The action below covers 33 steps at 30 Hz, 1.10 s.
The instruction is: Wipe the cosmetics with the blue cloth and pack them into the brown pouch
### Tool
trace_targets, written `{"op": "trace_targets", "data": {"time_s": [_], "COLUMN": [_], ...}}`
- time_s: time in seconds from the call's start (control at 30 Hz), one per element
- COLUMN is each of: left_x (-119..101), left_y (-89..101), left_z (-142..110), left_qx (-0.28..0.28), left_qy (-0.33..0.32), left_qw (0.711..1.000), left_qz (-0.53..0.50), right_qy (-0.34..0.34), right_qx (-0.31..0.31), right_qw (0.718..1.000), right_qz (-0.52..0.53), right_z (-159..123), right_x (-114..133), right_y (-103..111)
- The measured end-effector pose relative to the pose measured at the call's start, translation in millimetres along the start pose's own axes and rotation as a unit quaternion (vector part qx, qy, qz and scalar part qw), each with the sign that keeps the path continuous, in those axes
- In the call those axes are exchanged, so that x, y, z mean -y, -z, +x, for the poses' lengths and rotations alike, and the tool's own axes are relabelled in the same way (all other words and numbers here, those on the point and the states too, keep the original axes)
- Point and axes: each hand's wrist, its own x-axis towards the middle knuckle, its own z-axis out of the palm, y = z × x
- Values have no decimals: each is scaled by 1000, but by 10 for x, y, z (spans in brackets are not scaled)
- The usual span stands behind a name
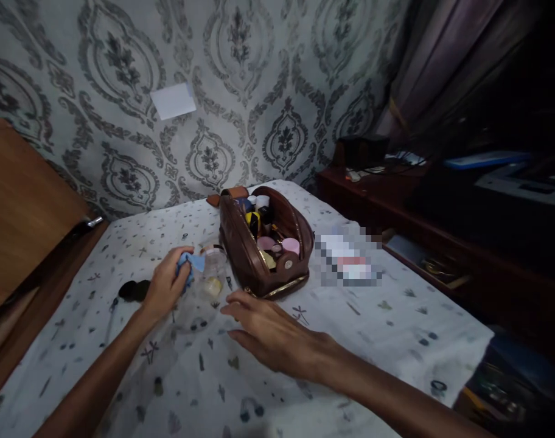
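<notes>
My left hand (165,285) is closed around a small blue cloth (189,263) and presses it against a clear plastic bottle (207,286) that lies on the patterned bedsheet (373,316). My right hand (271,331) hovers flat just right of the bottle, fingers stretched out and holding nothing. Right behind both hands stands an open brown toiletry bag (241,243) filled with small jars and tubes, among them pink lids (290,245).
A dark round lid (134,290) lies on the sheet left of my left hand. A wooden headboard (22,213) rises at the left. A dark wooden shelf (442,231) with clutter runs along the right, past the bed's edge. A blurred patch (348,260) lies beside the bag.
</notes>
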Motion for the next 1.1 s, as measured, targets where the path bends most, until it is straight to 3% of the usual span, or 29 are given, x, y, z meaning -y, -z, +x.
{"op": "trace_targets", "data": {"time_s": [0.17, 0.3, 0.47, 0.53, 0.6, 0.7, 0.87, 1.1], "left_x": [158, 273, 475, 559, 630, 695, 728, 853], "left_y": [-203, -235, 21, 153, 243, 267, 196, 177], "left_z": [-381, -493, -492, -492, -506, -539, -560, -581], "left_qx": [24, 23, -33, -45, -20, 17, 25, 28], "left_qy": [-68, -78, -26, 19, 48, 45, 11, -69], "left_qw": [997, 994, 983, 959, 928, 913, 900, 905], "left_qz": [34, 73, 178, 281, 369, 404, 436, 420], "right_qy": [-93, -68, 38, 40, 35, 37, 40, 23], "right_qx": [-63, -91, -115, -124, -124, -109, -104, -105], "right_qw": [994, 993, 990, 987, 986, 988, 988, 989], "right_qz": [1, -4, 76, 99, 105, 105, 107, 105], "right_z": [424, 656, 798, 812, 810, 793, 752, 740], "right_x": [-102, -86, -90, -115, -148, -197, -229, -214], "right_y": [-391, -551, -796, -900, -978, -1033, -1014, -1004]}}
